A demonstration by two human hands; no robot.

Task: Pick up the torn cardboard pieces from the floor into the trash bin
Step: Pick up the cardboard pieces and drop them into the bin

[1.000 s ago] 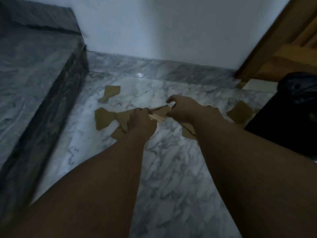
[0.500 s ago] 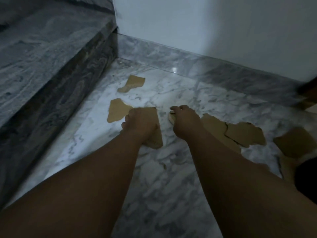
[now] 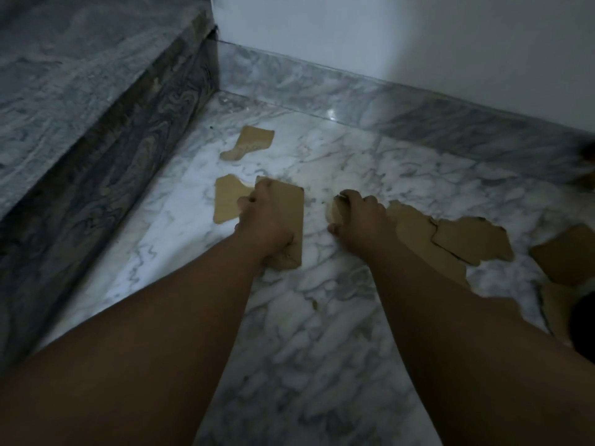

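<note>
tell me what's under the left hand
A rectangular cardboard piece lies on the marble floor under the left hand, with a second torn piece showing beside it. The hand covers the piece's middle, so how the fingers hold it is hidden.

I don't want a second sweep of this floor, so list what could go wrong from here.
1. The left hand grips a rectangular piece that seems flat on the smooth marble floor; it may slide instead of lifting.
2. The long piece held by the right hand lies against another piece, which may get dragged along.
3. The tiny scrap between the arms is easy to miss in this dim light.
</note>
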